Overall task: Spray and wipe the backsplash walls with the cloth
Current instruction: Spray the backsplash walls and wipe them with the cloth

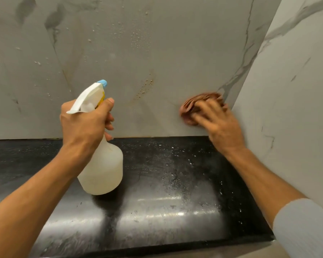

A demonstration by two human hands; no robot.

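My left hand (86, 123) grips the neck of a translucent white spray bottle (103, 170) with a white trigger head and blue nozzle, held above the counter and pointed at the wall. My right hand (218, 125) presses a crumpled reddish-brown cloth (189, 107) flat against the grey marble backsplash (157, 53), low down near the corner with the side wall (287, 90). The hand is blurred. Water droplets dot the backsplash above and left of the cloth. Small brownish specks sit on the wall between bottle and cloth.
A black glossy countertop (166, 183) runs below the backsplash, wet with scattered droplets. Its front edge lies at the bottom of the view. The side wall closes off the right.
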